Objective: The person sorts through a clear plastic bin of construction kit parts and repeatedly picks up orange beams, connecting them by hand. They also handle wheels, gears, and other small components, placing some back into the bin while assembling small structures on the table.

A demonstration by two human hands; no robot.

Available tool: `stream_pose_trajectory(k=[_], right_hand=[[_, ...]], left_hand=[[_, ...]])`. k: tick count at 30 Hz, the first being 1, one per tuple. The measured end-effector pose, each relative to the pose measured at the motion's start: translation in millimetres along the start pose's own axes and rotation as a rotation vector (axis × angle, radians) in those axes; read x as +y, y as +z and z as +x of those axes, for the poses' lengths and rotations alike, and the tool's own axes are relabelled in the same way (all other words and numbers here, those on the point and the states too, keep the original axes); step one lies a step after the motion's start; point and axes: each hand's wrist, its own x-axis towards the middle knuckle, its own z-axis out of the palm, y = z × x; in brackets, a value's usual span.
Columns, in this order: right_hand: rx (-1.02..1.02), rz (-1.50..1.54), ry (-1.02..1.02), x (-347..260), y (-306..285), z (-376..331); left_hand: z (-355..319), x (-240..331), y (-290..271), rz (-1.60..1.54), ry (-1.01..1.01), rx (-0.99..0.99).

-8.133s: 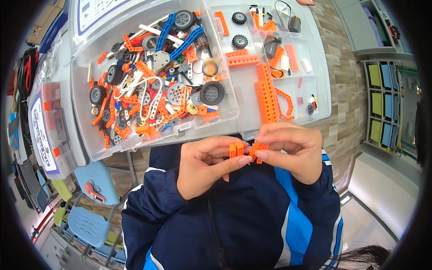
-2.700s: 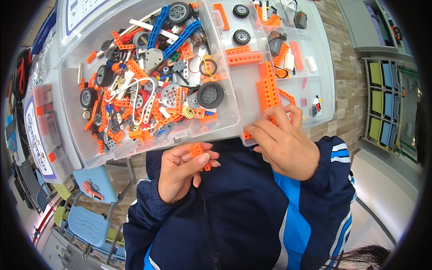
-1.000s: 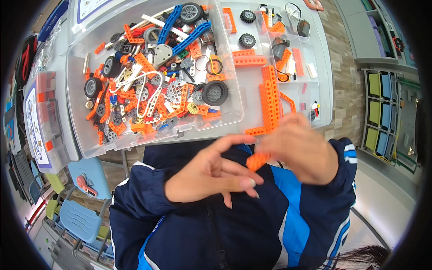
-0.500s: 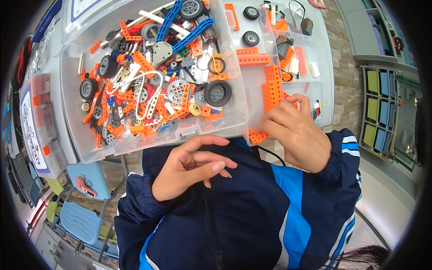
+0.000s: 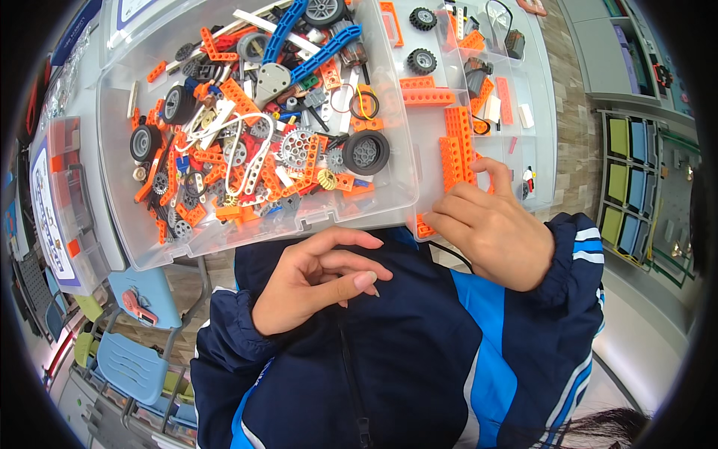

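My left hand (image 5: 318,277) hovers in front of my jacket, below the near edge of the large clear bin (image 5: 258,243). Its fingers are loosely bent and apart, with nothing in them. My right hand (image 5: 493,236) reaches over the near end of a clear divided tray (image 5: 430,165), its fingers curled down. Their tips are partly hidden, so what they grip cannot be made out. By those fingertips an orange piece (image 5: 424,226) shows in the tray's near corner. Just beyond the hand lie long orange studded bricks (image 5: 453,161).
The large bin holds mixed building parts: a grey gear (image 5: 298,147), a black tyre (image 5: 365,153), blue curved beams (image 5: 327,54). Farther up the tray are small wheels (image 5: 422,61) and an orange beam (image 5: 428,97). A blue chair (image 5: 133,367) stands at the lower left.
My right hand has shifted slightly within the tray's near end and covers more of the orange piece in the corner. My left hand has barely moved. The view has shifted slightly.
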Motion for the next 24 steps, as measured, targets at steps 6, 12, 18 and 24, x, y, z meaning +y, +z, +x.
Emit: stream_pose_trajectory(k=[6, 12, 18, 24], right_hand=[[-0.036, -0.047, -0.024, -2.2, -0.5, -0.9], [-0.059, -0.082, -0.001, -6.9, 3.1, 0.4], [0.073, -0.081, -0.008, -8.6, 7.3, 4.2], [0.079, -0.001, 0.017, -4.8, 8.6, 6.4]], left_hand=[[-1.1, -0.5, -0.3, -0.018, -0.016, -0.001], [-1.4, -0.1, 0.6, -0.028, -0.023, -0.009], [-1.7, -1.8, -0.2, -0.011, -0.008, -0.009], [-0.7, -3.2, -0.2, 0.041, 0.025, -0.011]])
